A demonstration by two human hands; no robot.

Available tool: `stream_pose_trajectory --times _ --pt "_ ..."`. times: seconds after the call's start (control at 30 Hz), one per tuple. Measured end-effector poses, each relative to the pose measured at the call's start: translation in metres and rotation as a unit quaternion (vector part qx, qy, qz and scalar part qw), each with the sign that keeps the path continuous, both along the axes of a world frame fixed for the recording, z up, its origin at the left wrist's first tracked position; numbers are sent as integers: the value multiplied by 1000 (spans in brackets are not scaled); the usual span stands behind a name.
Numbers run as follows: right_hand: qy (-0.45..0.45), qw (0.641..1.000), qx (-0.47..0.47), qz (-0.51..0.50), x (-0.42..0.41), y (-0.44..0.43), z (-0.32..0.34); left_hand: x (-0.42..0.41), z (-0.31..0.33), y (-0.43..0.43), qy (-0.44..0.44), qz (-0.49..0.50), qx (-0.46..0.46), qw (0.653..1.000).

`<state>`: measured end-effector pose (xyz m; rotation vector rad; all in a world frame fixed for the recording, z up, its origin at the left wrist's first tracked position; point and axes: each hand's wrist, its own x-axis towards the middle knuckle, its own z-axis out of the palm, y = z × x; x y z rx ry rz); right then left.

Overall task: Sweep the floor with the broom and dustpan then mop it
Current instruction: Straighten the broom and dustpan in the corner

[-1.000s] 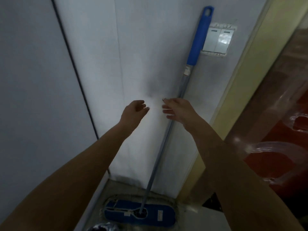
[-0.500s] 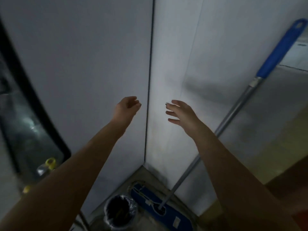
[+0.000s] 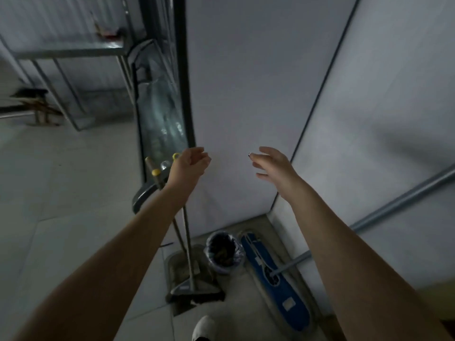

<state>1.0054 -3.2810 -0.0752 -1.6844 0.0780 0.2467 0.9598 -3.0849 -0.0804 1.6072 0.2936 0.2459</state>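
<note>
A broom [image 3: 189,262] and a grey dustpan [image 3: 183,269] stand together in the corner against the white wall, their yellow-capped handle tops [image 3: 155,172] just left of my left hand [image 3: 189,166]. My left hand is loosely curled, holds nothing, and hovers beside those handle tops. My right hand [image 3: 273,166] is spread in mid-air, empty. A flat mop with a blue head [image 3: 275,281] lies on the floor at the right. Its metal pole [image 3: 384,212] leans up along the right wall.
A small bin [image 3: 225,252] with a liner stands between dustpan and mop head. A glass door with a dark frame [image 3: 183,77] is on the left, a metal rack [image 3: 73,50] beyond it. My white shoe [image 3: 203,328] shows at the bottom. Grey floor tiles [image 3: 61,193] spread left.
The view has swung left, away from the mop handle and light switch. The broom, dustpan, glass door and rack have come into sight. Both hands stay raised and empty.
</note>
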Motion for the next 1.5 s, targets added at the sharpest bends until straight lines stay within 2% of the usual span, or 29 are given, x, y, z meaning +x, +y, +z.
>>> stream_pose_trajectory --times 0.27,0.5,0.77,0.93,1.13,1.27,1.5 --pt "66 995 -22 67 3 85 -61 -20 -52 80 66 60 -15 996" --pt "143 986 -47 73 26 155 -128 -1 -113 136 118 34 -20 992" --pt "163 981 -80 70 55 189 -211 25 -202 140 201 -15 -13 979" --pt "135 982 -109 72 91 207 -269 47 -273 130 262 -18 -19 965" --pt "74 988 -110 78 129 227 -317 81 -338 133 279 -54 74 956" --pt "47 991 -94 83 137 234 -332 92 -358 135 294 -27 41 955" --pt "30 992 -49 110 132 235 -336 92 -358 140 288 -15 68 955"
